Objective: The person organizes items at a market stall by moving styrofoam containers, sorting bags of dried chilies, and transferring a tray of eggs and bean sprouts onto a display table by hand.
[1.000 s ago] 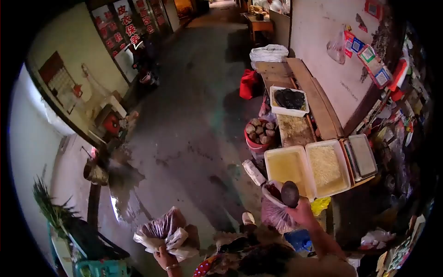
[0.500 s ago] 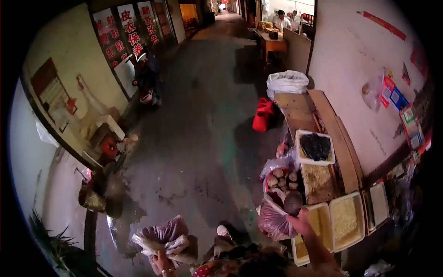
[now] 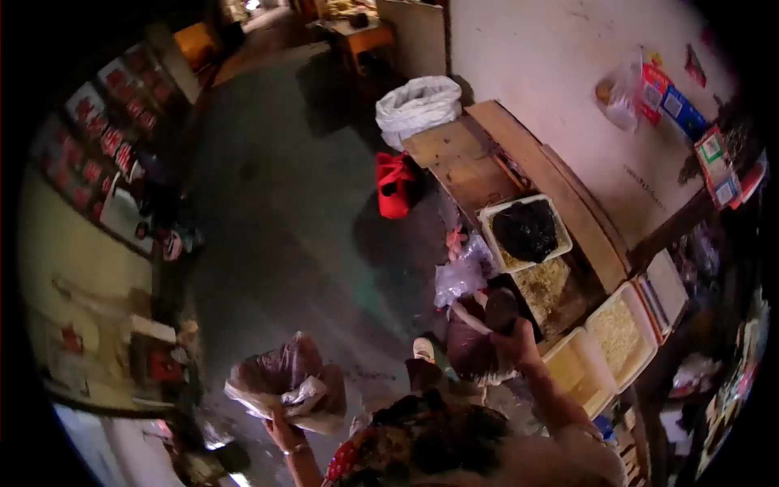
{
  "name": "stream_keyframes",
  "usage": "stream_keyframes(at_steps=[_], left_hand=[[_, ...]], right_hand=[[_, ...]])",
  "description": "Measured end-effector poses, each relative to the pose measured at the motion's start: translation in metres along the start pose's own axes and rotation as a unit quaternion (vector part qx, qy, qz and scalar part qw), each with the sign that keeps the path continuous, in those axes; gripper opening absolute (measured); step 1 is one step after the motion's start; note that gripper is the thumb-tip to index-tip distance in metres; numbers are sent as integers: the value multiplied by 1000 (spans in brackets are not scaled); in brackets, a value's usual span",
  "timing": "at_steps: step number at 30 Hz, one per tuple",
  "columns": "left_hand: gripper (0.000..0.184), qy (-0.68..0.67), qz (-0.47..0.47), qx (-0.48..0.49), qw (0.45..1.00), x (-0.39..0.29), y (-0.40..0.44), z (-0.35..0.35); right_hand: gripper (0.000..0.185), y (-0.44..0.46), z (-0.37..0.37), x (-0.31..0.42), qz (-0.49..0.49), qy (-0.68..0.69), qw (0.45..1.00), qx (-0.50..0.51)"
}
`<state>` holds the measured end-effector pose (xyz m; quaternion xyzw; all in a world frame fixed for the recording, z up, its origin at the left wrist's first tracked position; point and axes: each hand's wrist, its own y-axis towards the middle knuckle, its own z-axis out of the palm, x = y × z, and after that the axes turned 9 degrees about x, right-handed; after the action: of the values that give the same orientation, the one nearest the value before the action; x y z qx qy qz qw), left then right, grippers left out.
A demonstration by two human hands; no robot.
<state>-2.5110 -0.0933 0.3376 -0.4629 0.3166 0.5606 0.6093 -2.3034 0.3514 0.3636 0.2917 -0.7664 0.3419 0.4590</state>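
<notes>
Dim alley floor point(image 3: 276, 219) below, pale wall point(image 3: 552, 105) to the right, worktop point(image 3: 450, 170) along it. Grips left bag point(image 3: 272, 365) by its gathered plastic with fingers of left hand point(image 3: 280, 430), above floor, well apart from worktop. Holds lump point(image 3: 501, 310) and right bag point(image 3: 466, 349) with fingers of right hand point(image 3: 517, 345), beside worktop, near tray point(image 3: 505, 258) bearing black bag point(image 3: 527, 231).

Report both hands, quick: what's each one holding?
Left hand: closed, holding a plastic bag.
Right hand: closed, holding a second bag and a dark round lump.
</notes>
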Motion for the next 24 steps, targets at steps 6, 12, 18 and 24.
stream_keyframes(at_steps=[6,12,18,24], left_hand=[[40,11,-32,55,998,1,122,83],[42,68,-38,65,995,18,237,175],[44,60,-83,215,971,43,356,282],[43,131,-102,263,950,65,459,430]], right_hand=[[37,132,16,-34,-18,-20,997,-70],[27,260,19,0,-48,109,983,-138],[21,376,13,30,13,111,972,-205],[18,485,-18,24,48,148,929,-336]])
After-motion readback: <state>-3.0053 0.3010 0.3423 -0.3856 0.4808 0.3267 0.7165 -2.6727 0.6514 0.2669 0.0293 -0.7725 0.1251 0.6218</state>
